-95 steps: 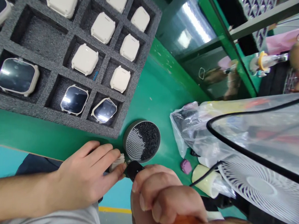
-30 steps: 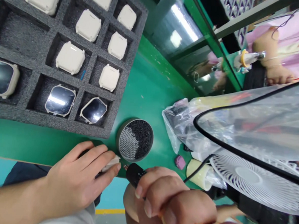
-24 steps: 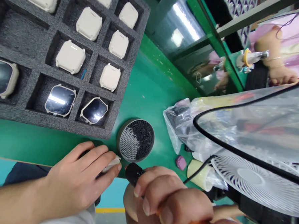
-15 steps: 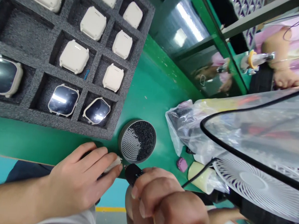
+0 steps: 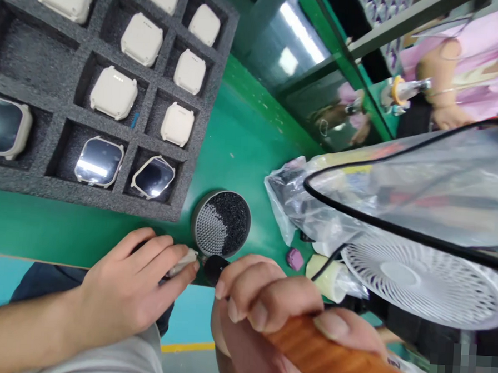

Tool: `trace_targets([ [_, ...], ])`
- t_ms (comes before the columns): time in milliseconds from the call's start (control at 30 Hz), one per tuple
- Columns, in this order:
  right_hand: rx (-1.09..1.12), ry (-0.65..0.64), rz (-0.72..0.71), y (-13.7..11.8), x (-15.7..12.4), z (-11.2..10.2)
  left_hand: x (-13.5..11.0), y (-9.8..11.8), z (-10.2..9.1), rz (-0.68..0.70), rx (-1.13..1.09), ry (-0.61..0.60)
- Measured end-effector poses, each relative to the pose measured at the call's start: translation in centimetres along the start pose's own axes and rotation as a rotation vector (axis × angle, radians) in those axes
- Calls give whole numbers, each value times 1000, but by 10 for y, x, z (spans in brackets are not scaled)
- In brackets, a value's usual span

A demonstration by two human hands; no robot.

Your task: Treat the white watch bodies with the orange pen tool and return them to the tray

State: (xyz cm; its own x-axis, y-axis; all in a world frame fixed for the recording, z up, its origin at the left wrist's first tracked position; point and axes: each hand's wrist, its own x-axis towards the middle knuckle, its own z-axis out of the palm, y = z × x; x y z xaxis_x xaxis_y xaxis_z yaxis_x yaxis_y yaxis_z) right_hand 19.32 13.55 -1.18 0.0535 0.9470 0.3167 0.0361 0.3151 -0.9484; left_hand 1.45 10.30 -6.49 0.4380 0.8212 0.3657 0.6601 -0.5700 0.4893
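My left hand (image 5: 135, 283) grips a small off-white watch case (image 5: 183, 263) at the front edge of the green table; the fingers cover most of it. In my right hand (image 5: 274, 293) is an electric screwdriver (image 5: 327, 352) with an orange body and a black nose. Its tip points at the side of the watch case; whether they touch I cannot tell. Just beyond both hands stands a round grey dish (image 5: 195, 220) holding many tiny black pieces, probably screws. A dark foam tray (image 5: 34, 50) at the upper left holds several off-white watches, some face up, some face down.
On the right lie a clear plastic bag (image 5: 357, 186), a black cable (image 5: 380, 222), a purple piece (image 5: 294, 259), a pale yellow roll (image 5: 325, 277) and a white fan (image 5: 415, 278). A green-framed glass panel (image 5: 298, 39) stands behind. Another person's arm (image 5: 438, 79) shows at the upper right.
The view has shifted slightly, so most things appear farther left. My right hand has tilted the screwdriver, and more of its orange body shows. The left hand still holds the watch case.
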Motion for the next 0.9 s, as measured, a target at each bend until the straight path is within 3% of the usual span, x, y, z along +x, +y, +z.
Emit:
trace_targets([
  [100,60,240,-173,-1,3,1,-2,0,0,20,31,1],
  [167,23,280,-162,-4,7,-1,-3,0,-1,57,32,-15],
  [267,-13,262,-70,-5,12,-1,-4,1,-1,53,23,-25],
  [400,87,281,-139,6,10,-1,-4,4,3,11,16,3],
  [567,126,261,-94,13,4,-9,-1,6,4,-44,29,17],
  [900,95,190,-75,6,5,-17,-5,3,-7,4,-129,-107],
])
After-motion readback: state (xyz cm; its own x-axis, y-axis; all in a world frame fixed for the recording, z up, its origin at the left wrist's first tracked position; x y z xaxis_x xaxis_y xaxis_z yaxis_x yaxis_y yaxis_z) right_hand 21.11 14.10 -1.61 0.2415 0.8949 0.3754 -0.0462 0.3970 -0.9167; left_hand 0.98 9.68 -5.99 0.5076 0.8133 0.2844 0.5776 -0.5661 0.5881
